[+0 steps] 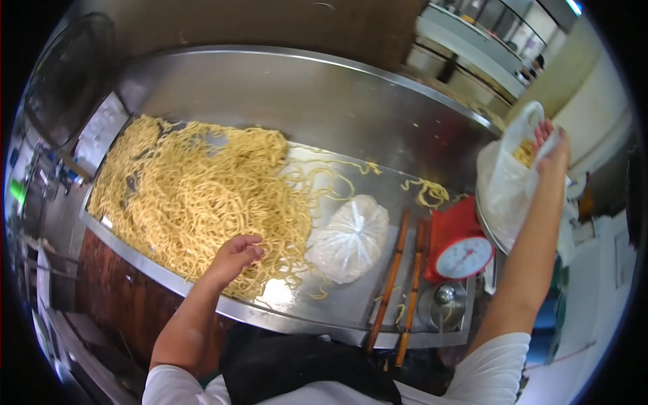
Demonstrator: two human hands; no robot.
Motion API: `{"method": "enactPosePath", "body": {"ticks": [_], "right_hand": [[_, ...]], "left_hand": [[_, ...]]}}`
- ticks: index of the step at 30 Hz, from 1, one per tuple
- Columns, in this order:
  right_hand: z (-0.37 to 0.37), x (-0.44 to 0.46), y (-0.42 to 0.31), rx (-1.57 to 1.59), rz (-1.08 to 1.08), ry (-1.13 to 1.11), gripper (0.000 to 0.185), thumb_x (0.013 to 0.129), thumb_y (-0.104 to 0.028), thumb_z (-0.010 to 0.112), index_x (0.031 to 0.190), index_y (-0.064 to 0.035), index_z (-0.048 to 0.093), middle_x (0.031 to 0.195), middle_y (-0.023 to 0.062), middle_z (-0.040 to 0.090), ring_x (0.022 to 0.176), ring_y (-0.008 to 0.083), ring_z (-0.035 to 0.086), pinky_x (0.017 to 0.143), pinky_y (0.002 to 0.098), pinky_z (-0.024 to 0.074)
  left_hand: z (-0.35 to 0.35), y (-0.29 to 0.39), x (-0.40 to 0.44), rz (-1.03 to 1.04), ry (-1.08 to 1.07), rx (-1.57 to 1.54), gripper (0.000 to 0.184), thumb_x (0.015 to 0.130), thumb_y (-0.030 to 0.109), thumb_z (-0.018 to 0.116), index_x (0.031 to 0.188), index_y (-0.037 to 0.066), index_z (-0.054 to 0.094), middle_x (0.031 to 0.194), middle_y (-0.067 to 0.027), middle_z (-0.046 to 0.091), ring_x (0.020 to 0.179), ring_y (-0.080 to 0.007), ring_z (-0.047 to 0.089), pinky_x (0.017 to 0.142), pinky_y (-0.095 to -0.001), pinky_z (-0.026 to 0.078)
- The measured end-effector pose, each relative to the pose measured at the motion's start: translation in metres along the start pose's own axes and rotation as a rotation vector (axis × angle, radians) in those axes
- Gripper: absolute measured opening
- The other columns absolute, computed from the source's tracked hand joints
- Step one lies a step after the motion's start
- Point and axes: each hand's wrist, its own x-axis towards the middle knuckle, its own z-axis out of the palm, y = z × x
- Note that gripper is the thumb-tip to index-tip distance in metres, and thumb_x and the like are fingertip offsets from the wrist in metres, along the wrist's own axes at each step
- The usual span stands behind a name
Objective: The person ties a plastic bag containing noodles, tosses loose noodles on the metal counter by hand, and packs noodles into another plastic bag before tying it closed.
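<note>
The noodles (196, 196) lie in a loose heap at 9 o'clock on the metal table (260, 314), some strands close to the front rim. Over the heap's near edge, at 8 o'clock, the left hand (233, 260) is bare of any load, fingers loosely bent. The right hand (555, 154) is at the mouth of the plastic bag (507, 179) at 3 o'clock, with some noodles inside; at this angle I cannot tell whether its fingers pinch the edge or merely rest there.

If that mouth folds inward, noodles could catch on it and spill. Leaning against the red scale (460, 247), just beside the bag, could upset a reading. Tangled strands could drag others over the rim if lifted fast. At 5 o'clock the two sticks (390, 280) overhang the front rim, so a brushing sleeve might knock them down.
</note>
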Motion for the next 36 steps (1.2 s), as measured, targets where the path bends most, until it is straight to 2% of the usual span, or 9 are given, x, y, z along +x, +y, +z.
{"method": "enactPosePath", "body": {"ticks": [2, 8, 12, 14, 17, 25, 27, 30, 36], "right_hand": [[0.023, -0.016, -0.008, 0.08, 0.08, 0.033, 0.05, 0.081, -0.061, 0.058, 0.086, -0.012, 0.068, 0.082, 0.0019, 0.068, 0.074, 0.009, 0.064, 0.059, 0.0282, 0.0431], [0.049, -0.032, -0.011, -1.331, -0.327, 0.263, 0.114, 0.069, -0.083, 0.054, 0.117, 0.02, 0.054, 0.119, 0.0374, 0.056, 0.119, 0.0463, 0.052, 0.101, 0.0428, 0.0388], [0.066, -0.047, -0.003, -1.177, -0.303, 0.356, 0.102, 0.075, -0.072, 0.058, 0.123, 0.0177, 0.051, 0.129, 0.0381, 0.049, 0.121, 0.0416, 0.052, 0.102, 0.0418, 0.039], [0.052, -0.022, 0.019, -0.973, -0.666, 0.367, 0.092, 0.081, -0.061, 0.059, 0.128, 0.017, 0.047, 0.131, 0.035, 0.049, 0.121, 0.0408, 0.053, 0.103, 0.0412, 0.0388], [0.051, -0.03, 0.026, -0.768, -0.689, 0.412, 0.085, 0.083, -0.053, 0.063, 0.129, 0.0168, 0.045, 0.131, 0.0329, 0.05, 0.118, 0.0418, 0.054, 0.101, 0.041, 0.0406], [0.065, -0.057, 0.005, -0.815, -0.644, 0.57, 0.088, 0.079, -0.061, 0.067, 0.122, 0.0145, 0.053, 0.115, 0.0314, 0.06, 0.104, 0.0348, 0.062, 0.09, 0.0405, 0.0467], [0.056, -0.04, 0.01, -0.37, -0.519, 0.341, 0.085, 0.077, -0.062, 0.068, 0.119, 0.0118, 0.058, 0.11, 0.028, 0.064, 0.101, 0.0357, 0.063, 0.09, 0.0394, 0.0466], [0.081, -0.06, 0.009, -0.734, -0.567, 0.627, 0.074, 0.078, -0.054, 0.068, 0.119, 0.0071, 0.06, 0.111, 0.0234, 0.066, 0.1, 0.0346, 0.065, 0.091, 0.0384, 0.0467], [0.027, -0.008, 0.007, -0.675, -0.608, 0.447, 0.045, 0.08, -0.033, 0.067, 0.112, -0.0001, 0.065, 0.096, 0.0145, 0.07, 0.088, 0.0282, 0.065, 0.086, 0.0389, 0.0482]], "left_hand": [[-0.009, 0.001, -0.014, -0.039, 0.026, -0.066, 0.039, 0.089, 0.022, 0.065, 0.122, 0.003, 0.057, 0.097, -0.003, 0.069, 0.084, -0.0101, 0.062, 0.07, -0.0237, 0.046], [-0.03, -0.015, -0.038, -0.062, -0.011, -0.095, 0.042, 0.091, 0.029, 0.063, 0.124, 0.005, 0.056, 0.102, -0.0029, 0.069, 0.09, -0.0115, 0.064, 0.075, -0.0257, 0.046], [-0.037, -0.024, -0.057, -0.054, -0.026, -0.121, 0.041, 0.092, 0.027, 0.062, 0.126, 0.005, 0.056, 0.104, -0.0028, 0.069, 0.089, -0.0104, 0.064, 0.075, -0.0239, 0.047], [-0.043, -0.029, -0.063, -0.04, -0.029, -0.1, 0.042, 0.092, 0.027, 0.062, 0.126, 0.004, 0.056, 0.104, -0.0026, 0.069, 0.089, -0.0099, 0.064, 0.075, -0.0238, 0.047], [-0.047, -0.032, -0.07, -0.056, -0.025, -0.077, 0.044, 0.092, 0.028, 0.062, 0.127, 0.004, 0.055, 0.103, -0.0019, 0.069, 0.087, -0.0092, 0.063, 0.074, -0.0233, 0.047], [-0.045, -0.05, -0.072, -0.033, -0.054, 0.053, 0.044, 0.091, 0.028, 0.063, 0.127, 0.002, 0.055, 0.1, -0.0029, 0.069, 0.086, -0.0104, 0.063, 0.075, -0.0245, 0.048], [-0.044, -0.057, -0.072, 0.006, -0.028, -0.074, 0.044, 0.089, 0.028, 0.065, 0.124, 0.002, 0.059, 0.095, -0.0026, 0.067, 0.082, -0.0099, 0.06, 0.07, -0.0243, 0.046], [-0.045, -0.063, -0.077, -0.087, 0.013, -0.07, 0.042, 0.089, 0.027, 0.065, 0.123, 0.003, 0.059, 0.094, -0.002, 0.067, 0.081, -0.0089, 0.06, 0.069, -0.0237, 0.045], [-0.042, -0.067, -0.093, -0.127, -0.011, -0.014, 0.041, 0.09, 0.028, 0.063, 0.123, 0.004, 0.059, 0.092, 0.0001, 0.066, 0.082, -0.0081, 0.059, 0.068, -0.0234, 0.044]]}}
